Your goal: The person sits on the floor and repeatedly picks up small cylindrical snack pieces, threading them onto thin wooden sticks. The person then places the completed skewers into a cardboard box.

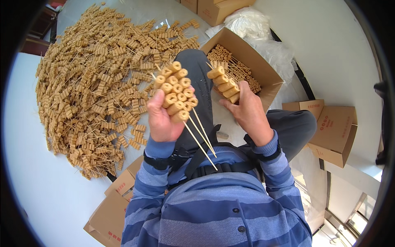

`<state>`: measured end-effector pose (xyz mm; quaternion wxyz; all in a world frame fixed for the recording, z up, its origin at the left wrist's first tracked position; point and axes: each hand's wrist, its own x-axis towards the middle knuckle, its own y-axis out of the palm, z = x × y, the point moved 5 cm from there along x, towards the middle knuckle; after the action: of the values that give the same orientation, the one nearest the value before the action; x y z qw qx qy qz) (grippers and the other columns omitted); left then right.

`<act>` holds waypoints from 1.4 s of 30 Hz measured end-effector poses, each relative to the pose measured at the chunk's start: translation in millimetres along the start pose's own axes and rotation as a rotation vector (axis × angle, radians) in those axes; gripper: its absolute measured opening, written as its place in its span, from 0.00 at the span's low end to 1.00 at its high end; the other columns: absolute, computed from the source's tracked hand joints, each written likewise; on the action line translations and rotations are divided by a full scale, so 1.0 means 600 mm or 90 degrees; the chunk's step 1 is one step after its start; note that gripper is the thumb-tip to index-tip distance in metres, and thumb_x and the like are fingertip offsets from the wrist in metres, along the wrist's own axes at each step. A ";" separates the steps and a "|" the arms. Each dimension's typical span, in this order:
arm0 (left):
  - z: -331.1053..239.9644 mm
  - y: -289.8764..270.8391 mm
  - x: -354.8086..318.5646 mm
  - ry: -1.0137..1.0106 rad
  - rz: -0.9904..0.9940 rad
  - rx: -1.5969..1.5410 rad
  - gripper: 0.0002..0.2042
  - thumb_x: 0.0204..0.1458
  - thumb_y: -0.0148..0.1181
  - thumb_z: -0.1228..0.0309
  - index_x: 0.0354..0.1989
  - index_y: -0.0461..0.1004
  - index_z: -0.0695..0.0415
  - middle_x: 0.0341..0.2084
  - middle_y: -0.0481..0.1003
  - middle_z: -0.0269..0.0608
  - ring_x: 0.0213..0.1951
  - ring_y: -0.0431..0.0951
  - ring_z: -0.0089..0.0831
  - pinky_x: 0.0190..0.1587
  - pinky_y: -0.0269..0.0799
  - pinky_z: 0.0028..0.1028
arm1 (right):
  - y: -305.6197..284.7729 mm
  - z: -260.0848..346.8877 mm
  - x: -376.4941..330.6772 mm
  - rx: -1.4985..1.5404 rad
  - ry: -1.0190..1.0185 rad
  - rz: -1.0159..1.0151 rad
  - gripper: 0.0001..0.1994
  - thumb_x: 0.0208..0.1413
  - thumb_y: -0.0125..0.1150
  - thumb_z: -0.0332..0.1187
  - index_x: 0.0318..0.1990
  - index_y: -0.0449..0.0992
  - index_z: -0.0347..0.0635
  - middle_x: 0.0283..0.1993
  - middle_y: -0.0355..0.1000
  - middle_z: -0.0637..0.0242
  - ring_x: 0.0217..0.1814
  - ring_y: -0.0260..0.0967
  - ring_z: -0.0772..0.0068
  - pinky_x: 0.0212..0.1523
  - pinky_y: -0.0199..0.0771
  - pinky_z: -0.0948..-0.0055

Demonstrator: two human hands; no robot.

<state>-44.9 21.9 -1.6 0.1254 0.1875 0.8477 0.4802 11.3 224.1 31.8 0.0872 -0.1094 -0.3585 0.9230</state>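
Gripping three loaded skewers, my left hand has its fingers clenched around them. My right hand closes its fingers on one skewer above the open box.

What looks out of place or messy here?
Nothing looks damaged. The skewer pile sprawls loose and tangled over the table. The left hand holds several skewers, the right hand one.

An open brown cardboard box sits ahead of my knee; closed brown cartons stand right.
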 end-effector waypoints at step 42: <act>0.056 -0.038 0.048 -0.178 -0.020 0.068 0.42 0.59 0.51 0.41 0.72 0.51 0.60 0.62 0.65 0.55 0.61 0.69 0.54 0.64 0.65 0.56 | -0.023 -0.266 0.229 -0.268 -0.128 -0.037 0.07 0.59 0.57 0.33 0.41 0.76 0.41 0.38 0.74 0.54 0.44 0.73 0.47 0.44 0.73 0.55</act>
<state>-62.4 49.7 -39.1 0.2397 0.2454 0.8491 0.4016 -77.4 369.5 -92.9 0.0528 -0.0224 -0.5531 0.8311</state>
